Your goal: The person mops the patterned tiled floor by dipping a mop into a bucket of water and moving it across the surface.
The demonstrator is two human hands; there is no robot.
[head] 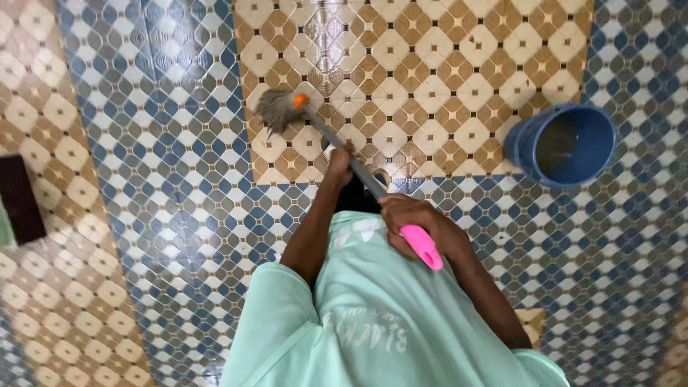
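I hold a mop with both hands. Its grey string head rests on the tiled floor, joined by an orange collar to a grey handle ending in a pink grip. My left hand is wrapped around the handle partway down. Just below the pink grip, close to my light green shirt, my right hand clasps the upper end. The mop head lies on the brown-and-cream tile patch, left of the bucket.
A blue bucket stands on the floor at the right, tilted toward me, dark inside. A dark rectangular object lies at the left edge. The floor looks wet and shiny, with blue and brown patterned tiles.
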